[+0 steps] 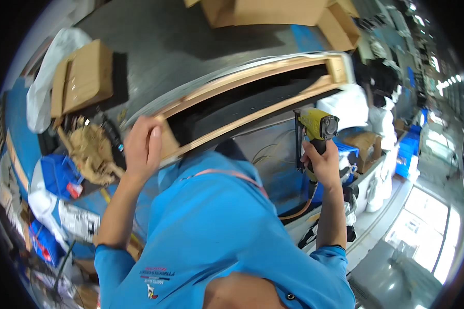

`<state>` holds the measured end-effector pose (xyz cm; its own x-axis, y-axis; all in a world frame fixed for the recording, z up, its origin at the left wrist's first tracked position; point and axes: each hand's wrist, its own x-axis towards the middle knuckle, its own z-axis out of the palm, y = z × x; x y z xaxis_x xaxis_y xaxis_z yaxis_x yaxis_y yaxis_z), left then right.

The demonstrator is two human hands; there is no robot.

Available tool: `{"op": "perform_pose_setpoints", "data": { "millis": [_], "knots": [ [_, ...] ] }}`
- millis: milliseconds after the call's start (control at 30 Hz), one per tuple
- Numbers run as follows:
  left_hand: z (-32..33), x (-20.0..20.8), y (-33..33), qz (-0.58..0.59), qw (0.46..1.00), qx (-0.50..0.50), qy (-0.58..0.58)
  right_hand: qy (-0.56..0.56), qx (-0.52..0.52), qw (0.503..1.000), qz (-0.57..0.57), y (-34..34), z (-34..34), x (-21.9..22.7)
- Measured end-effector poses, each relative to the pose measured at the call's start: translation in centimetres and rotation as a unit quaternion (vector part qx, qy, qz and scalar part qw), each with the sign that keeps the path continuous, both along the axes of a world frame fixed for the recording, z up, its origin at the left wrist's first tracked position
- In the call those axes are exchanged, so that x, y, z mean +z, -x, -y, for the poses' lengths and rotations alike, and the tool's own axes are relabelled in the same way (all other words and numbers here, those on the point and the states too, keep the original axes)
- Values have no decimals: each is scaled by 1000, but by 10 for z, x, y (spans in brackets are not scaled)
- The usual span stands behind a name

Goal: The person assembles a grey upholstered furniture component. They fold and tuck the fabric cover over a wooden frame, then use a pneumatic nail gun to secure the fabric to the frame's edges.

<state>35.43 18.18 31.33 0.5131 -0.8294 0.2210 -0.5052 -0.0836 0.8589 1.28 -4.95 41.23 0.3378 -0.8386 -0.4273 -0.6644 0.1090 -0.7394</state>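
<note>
A long, narrow wooden frame (337,69) with dark material inside it lies slantwise in front of my body, edged with a pale strip along its far side. My left hand (143,147) is closed on the frame's left end, the thumb lying along the end piece. In my right hand (324,164) is a yellow and black air nail gun or stapler (310,122), held by its black grip. The tool is upright, just on the near side of the frame's right half. An orange hose (300,212) runs down from its handle.
Cardboard boxes stand on the dark table (154,31), one (87,77) at left and an open one (273,13) at the back. Crumpled brown paper (92,153) and a blue bin (59,175) are beside my left forearm. White plastic wrapping (348,108) lies right of the tool.
</note>
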Motion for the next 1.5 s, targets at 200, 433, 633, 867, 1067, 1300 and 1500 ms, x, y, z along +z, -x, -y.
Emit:
{"op": "perform_pose_setpoints", "data": {
  "millis": [200, 433, 633, 867, 1067, 1300, 1500],
  "knots": [
    [157, 37, 89, 104, 988, -99, -62, 74, -85, 991, 67, 72, 107, -4],
    [398, 7, 190, -1, 921, -188, -340, 53, -13, 987, 152, 98, 241, -31],
    [449, -55, 215, -76, 977, -17, -198, -39, 22, 989, 144, 102, 302, -56],
    [458, -35, 224, -189, 963, 26, -191, -79, 48, 985, 146, 113, 320, -55],
    [461, -42, 237, -309, 928, 145, -145, -83, 53, 982, 161, 116, 321, -58],
    [444, -14, 243, 34, 989, -39, -136, -79, 65, 981, 164, 118, 323, -57],
    [448, -15, 256, 73, 993, -5, -91, -74, 71, 985, 138, 113, 323, -55]
  ]
}}
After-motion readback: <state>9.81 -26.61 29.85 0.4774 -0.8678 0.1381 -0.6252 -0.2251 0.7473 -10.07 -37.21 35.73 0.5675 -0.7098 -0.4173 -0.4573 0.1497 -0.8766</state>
